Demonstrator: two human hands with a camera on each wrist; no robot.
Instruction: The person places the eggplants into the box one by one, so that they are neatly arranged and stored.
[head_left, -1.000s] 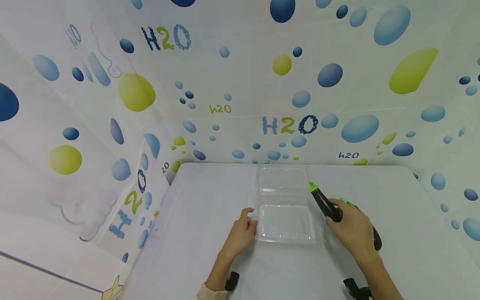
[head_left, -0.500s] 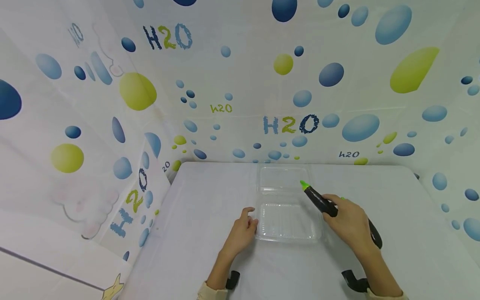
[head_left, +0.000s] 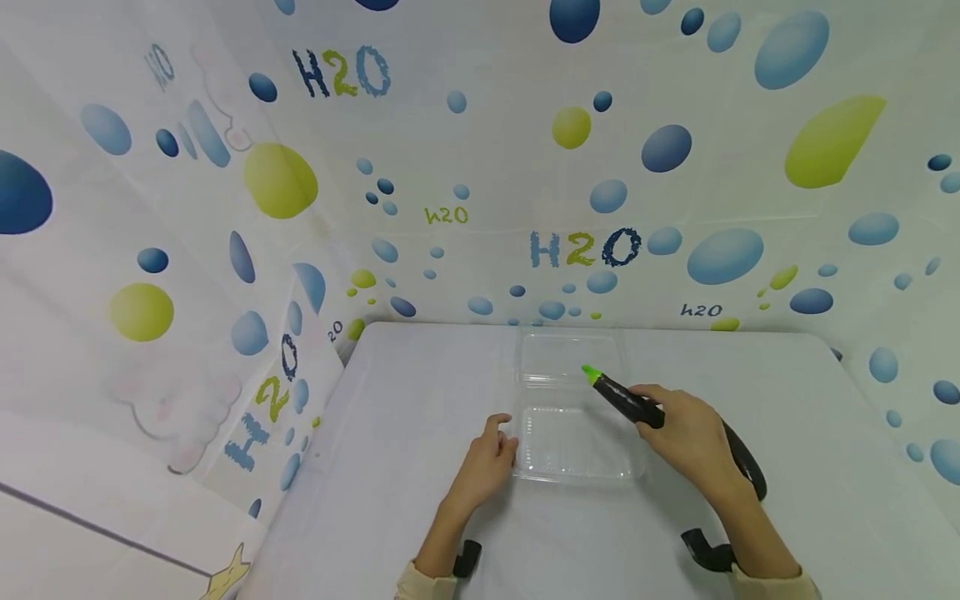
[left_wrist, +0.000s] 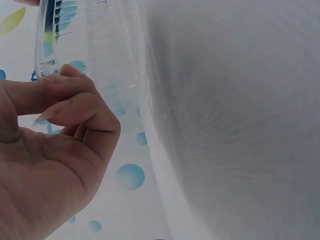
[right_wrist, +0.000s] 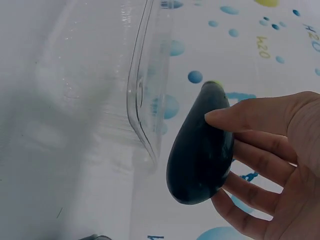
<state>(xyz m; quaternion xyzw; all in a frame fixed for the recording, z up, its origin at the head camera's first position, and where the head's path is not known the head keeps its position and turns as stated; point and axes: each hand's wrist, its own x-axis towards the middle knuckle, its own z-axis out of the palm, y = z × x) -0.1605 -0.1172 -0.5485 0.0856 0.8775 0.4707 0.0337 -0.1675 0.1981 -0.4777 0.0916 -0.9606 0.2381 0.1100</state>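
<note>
My right hand [head_left: 686, 433] holds a dark eggplant [head_left: 626, 402] between thumb and fingers, its bright green stem end pointing up and left over the clear plastic box. In the right wrist view the thumb lies along the eggplant [right_wrist: 200, 150], with the fingers behind it. The clear plastic box [head_left: 577, 446] lies opened out on the table, lid part toward the back. At its left edge, my left hand [head_left: 483, 462] has curled fingers at the rim; in the left wrist view the fingertips pinch the box rim [left_wrist: 46, 62].
A second dark eggplant [head_left: 742, 458] lies on the white table [head_left: 420, 383] to the right, partly hidden behind my right hand and wrist. Beyond the table's back edge hangs a white curtain [head_left: 510, 167] printed with blue and green dots. Each wrist carries a black camera mount [head_left: 705, 552].
My right hand has moved left with the eggplant, bringing its green stem end from the box's right edge to over the box. The left hand stays at the rim.
</note>
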